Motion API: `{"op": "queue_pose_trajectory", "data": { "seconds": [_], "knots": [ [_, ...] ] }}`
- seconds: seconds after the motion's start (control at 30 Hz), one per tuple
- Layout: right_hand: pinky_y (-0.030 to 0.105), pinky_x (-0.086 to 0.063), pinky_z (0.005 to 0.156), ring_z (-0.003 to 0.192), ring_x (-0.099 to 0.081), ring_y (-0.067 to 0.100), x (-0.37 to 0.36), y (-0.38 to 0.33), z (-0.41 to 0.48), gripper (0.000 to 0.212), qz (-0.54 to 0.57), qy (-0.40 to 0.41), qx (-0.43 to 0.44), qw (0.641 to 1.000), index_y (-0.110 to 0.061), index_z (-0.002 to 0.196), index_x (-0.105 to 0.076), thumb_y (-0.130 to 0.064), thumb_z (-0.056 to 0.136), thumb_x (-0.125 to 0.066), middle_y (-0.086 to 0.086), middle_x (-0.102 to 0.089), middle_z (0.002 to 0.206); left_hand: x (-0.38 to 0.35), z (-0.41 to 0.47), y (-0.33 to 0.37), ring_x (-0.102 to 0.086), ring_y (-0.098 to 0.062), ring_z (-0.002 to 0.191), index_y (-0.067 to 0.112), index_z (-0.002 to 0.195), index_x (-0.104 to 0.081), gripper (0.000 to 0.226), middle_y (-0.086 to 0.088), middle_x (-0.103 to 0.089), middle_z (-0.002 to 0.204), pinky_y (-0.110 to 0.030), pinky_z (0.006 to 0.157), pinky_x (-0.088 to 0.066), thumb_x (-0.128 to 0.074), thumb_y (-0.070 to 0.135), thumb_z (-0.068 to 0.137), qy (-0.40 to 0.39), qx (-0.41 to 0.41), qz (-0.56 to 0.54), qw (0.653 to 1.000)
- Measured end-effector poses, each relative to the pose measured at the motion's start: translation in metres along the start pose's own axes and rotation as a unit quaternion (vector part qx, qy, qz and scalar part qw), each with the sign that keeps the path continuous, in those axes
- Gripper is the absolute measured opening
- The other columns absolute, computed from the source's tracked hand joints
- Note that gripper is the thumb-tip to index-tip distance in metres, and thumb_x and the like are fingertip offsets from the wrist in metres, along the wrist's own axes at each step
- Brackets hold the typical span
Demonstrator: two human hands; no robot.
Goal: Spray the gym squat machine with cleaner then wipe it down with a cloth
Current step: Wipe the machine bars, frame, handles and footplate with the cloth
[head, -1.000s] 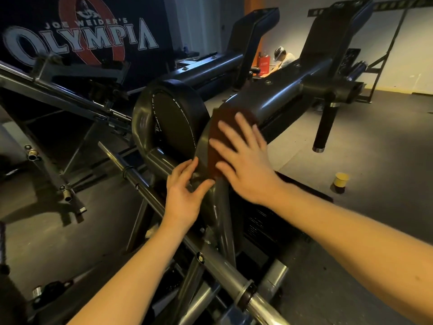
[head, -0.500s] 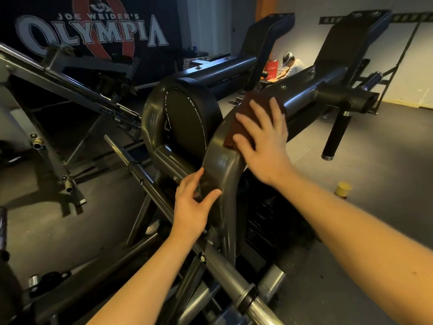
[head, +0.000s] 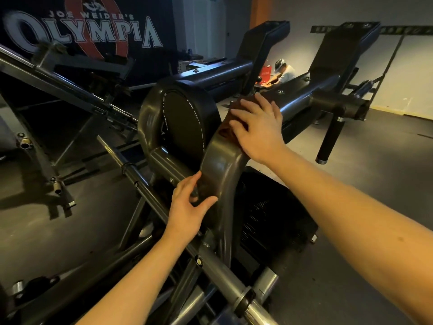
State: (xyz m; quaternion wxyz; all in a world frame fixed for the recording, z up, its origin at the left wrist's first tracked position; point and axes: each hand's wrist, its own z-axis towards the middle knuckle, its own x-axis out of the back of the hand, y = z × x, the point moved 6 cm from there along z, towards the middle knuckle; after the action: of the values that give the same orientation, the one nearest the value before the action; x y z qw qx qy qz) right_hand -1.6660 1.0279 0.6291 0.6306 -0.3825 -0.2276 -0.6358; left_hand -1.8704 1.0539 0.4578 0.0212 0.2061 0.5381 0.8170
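Bare forearms right to the frame edge — left hand, right hand, both bare as well — and a small dark speck on the right forearm.

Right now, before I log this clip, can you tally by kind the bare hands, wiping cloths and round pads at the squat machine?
Bare hands: 2, left hand and right hand
Dark brown wiping cloth: 1
Round black stitched pad: 1
Total: 4
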Motion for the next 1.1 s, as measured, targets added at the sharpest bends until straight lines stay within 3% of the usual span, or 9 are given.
{"op": "queue_pose_trajectory", "data": {
  "seconds": [0.13,0.27,0.37,0.47,0.63,0.7,0.83,1.03,1.1],
  "knots": [
    [0.055,-0.011,0.125,0.152,-0.031,0.028,-0.007,-0.025,-0.037,0.039,-0.005,0.062,0.064,0.996,-0.028,0.131,-0.069,-0.038,0.101,-0.046,0.000,-0.054,0.153,0.003,0.000,0.008,-0.051,-0.001,0.125,0.033,0.147,-0.051,0.062,0.017,-0.049,0.136,-0.024,0.102,-0.051,-0.076,0.025,0.091,0.008,-0.001,-0.025,1.000],
    [0.055,-0.015,0.125,0.149,-0.038,0.028,-0.046,-0.061,-0.099,0.030,0.018,0.037,0.163,0.986,-0.023,0.113,-0.079,-0.027,0.098,-0.053,-0.001,-0.062,0.144,0.012,-0.008,0.021,-0.060,-0.002,0.117,0.024,0.141,-0.056,0.046,0.004,-0.055,0.135,-0.012,0.095,-0.049,-0.064,0.007,0.099,0.036,0.005,-0.088,0.995],
    [0.049,-0.008,0.127,0.147,-0.043,0.027,-0.048,-0.068,-0.105,0.027,0.043,0.026,0.173,0.984,-0.023,0.102,-0.081,-0.027,0.096,-0.055,-0.003,-0.069,0.135,0.026,-0.014,0.037,-0.056,0.002,0.121,0.024,0.140,-0.058,0.050,0.007,-0.054,0.137,-0.010,0.100,-0.046,-0.055,-0.004,0.099,0.051,-0.026,-0.054,0.997],
    [0.042,0.001,0.128,0.151,-0.034,0.016,-0.036,-0.064,-0.095,0.031,0.065,-0.028,0.165,0.984,-0.026,0.113,-0.078,-0.031,0.100,-0.051,-0.007,-0.066,0.139,0.029,-0.010,0.058,-0.055,0.001,0.123,0.022,0.137,-0.060,0.046,0.010,-0.054,0.134,-0.011,0.101,-0.044,-0.058,-0.002,0.098,0.064,-0.072,-0.037,0.995],
    [0.029,0.011,0.125,0.157,-0.015,0.009,-0.011,-0.041,-0.073,0.031,0.136,-0.027,0.120,0.983,-0.027,0.124,-0.073,-0.020,0.104,-0.050,-0.008,-0.051,0.154,-0.009,0.002,0.084,-0.029,0.001,0.140,0.024,0.157,-0.038,0.061,0.011,-0.039,0.152,-0.007,0.111,-0.022,-0.061,0.029,0.101,0.004,-0.115,0.090,0.989],
    [0.027,0.010,0.124,0.157,-0.011,0.008,-0.004,-0.033,-0.073,0.034,0.159,0.003,0.081,0.984,-0.025,0.131,-0.070,-0.015,0.104,-0.051,-0.007,-0.045,0.159,-0.018,0.008,0.092,-0.023,-0.007,0.143,0.021,0.161,-0.031,0.068,0.006,-0.033,0.156,-0.016,0.117,-0.021,-0.059,0.038,0.101,0.016,-0.112,0.145,0.983],
    [0.043,-0.013,0.129,0.154,-0.017,0.003,0.004,-0.010,-0.081,0.039,0.268,0.072,-0.061,0.959,-0.023,0.137,-0.065,-0.007,0.104,-0.050,-0.011,-0.041,0.161,-0.028,0.035,0.113,-0.024,-0.023,0.144,0.015,0.160,-0.029,0.077,-0.006,-0.031,0.160,-0.044,0.123,-0.027,-0.049,0.054,0.098,0.054,-0.117,0.242,0.962],
    [0.037,-0.040,0.120,0.149,-0.026,0.000,0.000,-0.004,-0.105,0.046,0.398,0.100,-0.144,0.901,-0.025,0.148,-0.052,-0.005,0.106,-0.048,-0.013,-0.032,0.164,-0.041,0.032,0.107,-0.027,-0.028,0.142,0.029,0.161,-0.029,0.063,-0.005,-0.025,0.167,-0.049,0.118,-0.034,-0.042,0.050,0.102,0.074,-0.188,0.247,0.948],
    [0.022,-0.046,0.110,0.146,-0.027,-0.010,-0.009,-0.006,-0.116,0.052,0.446,0.088,-0.164,0.876,-0.028,0.152,-0.047,-0.004,0.106,-0.048,-0.018,-0.027,0.165,-0.041,0.019,0.092,-0.026,-0.027,0.144,0.028,0.161,-0.028,0.065,-0.003,-0.022,0.168,-0.040,0.120,-0.029,-0.047,0.047,0.102,0.086,-0.184,0.226,0.953]
  ]
}}
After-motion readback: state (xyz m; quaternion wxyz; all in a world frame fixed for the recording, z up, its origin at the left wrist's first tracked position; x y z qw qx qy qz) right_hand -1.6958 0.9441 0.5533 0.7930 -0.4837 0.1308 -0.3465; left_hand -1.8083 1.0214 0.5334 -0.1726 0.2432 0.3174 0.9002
